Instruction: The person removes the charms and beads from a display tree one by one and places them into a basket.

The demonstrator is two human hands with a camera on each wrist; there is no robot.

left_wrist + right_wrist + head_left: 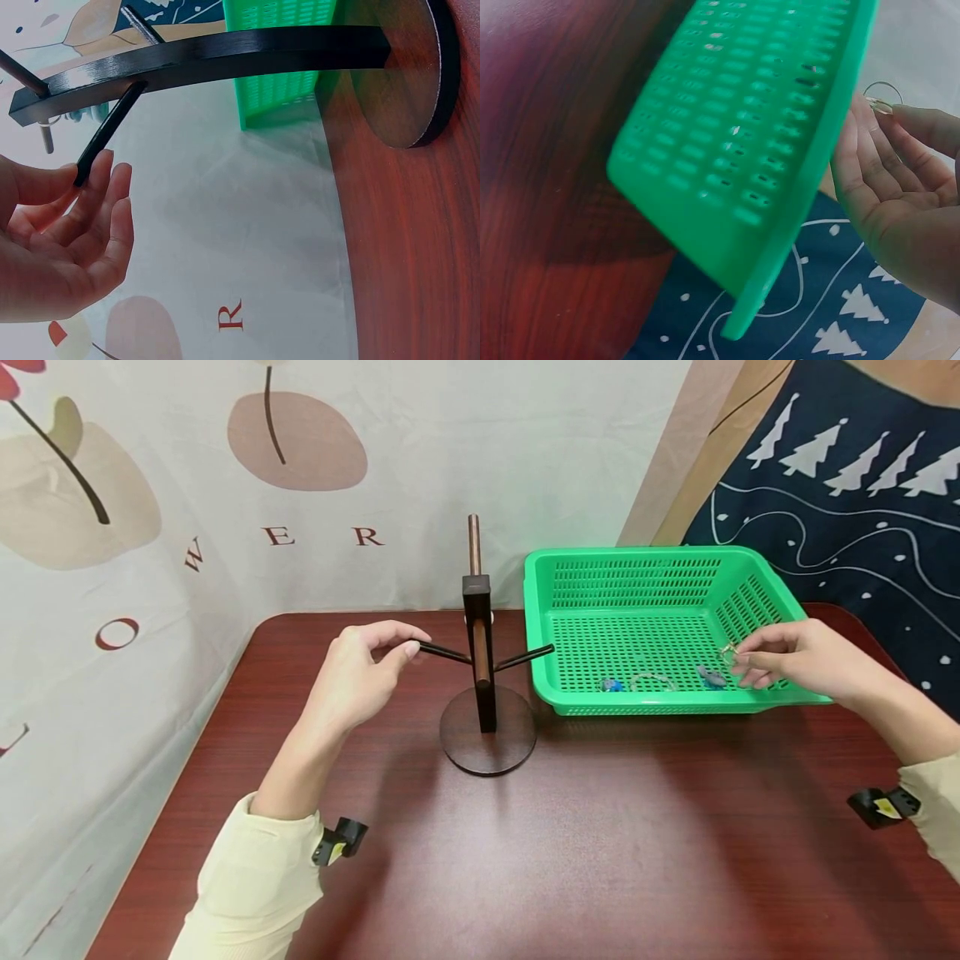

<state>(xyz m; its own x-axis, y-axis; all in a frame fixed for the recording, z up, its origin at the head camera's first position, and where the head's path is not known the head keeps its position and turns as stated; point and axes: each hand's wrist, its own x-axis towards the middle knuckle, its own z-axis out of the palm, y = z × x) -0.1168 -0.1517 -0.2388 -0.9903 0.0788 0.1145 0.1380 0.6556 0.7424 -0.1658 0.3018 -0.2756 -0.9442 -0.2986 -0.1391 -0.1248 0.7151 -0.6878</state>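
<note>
A dark display stand [487,710] with a round base and thin side pegs stands upright on the table. My left hand [356,677] pinches the tip of its left peg [109,136] between thumb and fingers. A small ring with something teal [90,113] hangs behind the post in the left wrist view. Over the right end of the green basket [645,700], my right hand [795,660] pinches a thin gold-coloured hoop [885,94] between thumb and fingertips. Fingers hide part of the hoop.
Inside the basket lie a blue trinket [612,686], a pale beaded loop [652,677] and a grey-blue piece [711,677]. The reddish-brown table [570,852] extends in front. A printed cloth [420,468] hangs behind, with a navy tree-patterned cloth [847,518] at right.
</note>
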